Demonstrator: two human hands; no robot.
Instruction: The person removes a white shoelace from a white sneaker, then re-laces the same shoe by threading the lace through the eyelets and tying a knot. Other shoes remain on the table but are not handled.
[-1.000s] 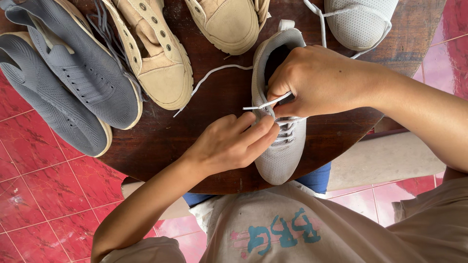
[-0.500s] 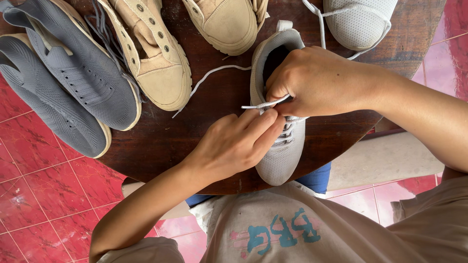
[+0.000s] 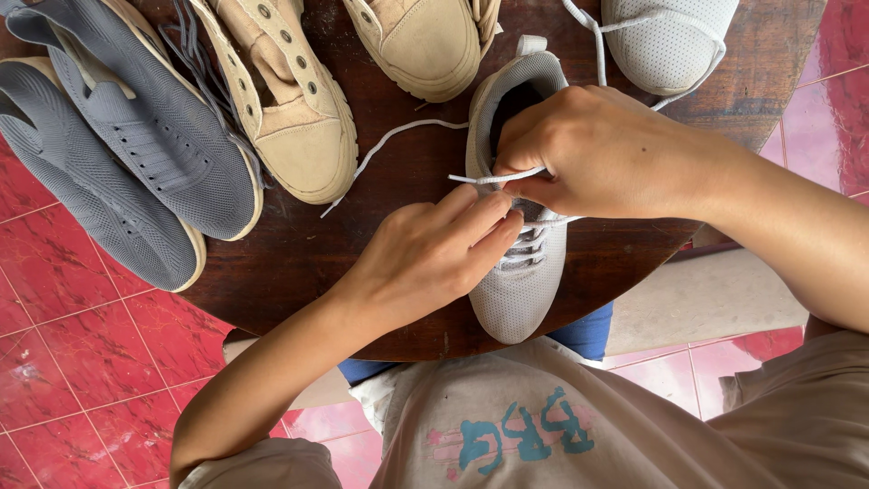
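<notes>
White lace (image 3: 493,177) is pinched taut by the right hand (image 3: 597,149) over the grey sneaker (image 3: 520,272); the left hand (image 3: 434,249) presses the eyelets, steadying it.

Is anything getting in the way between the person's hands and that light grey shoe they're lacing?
Nothing visible does. The left hand rests directly on the laced front of the light grey shoe, and the right hand pinches the white lace right at the shoe's opening. The tan shoe and the other shoes lie apart on the wooden table.
</notes>
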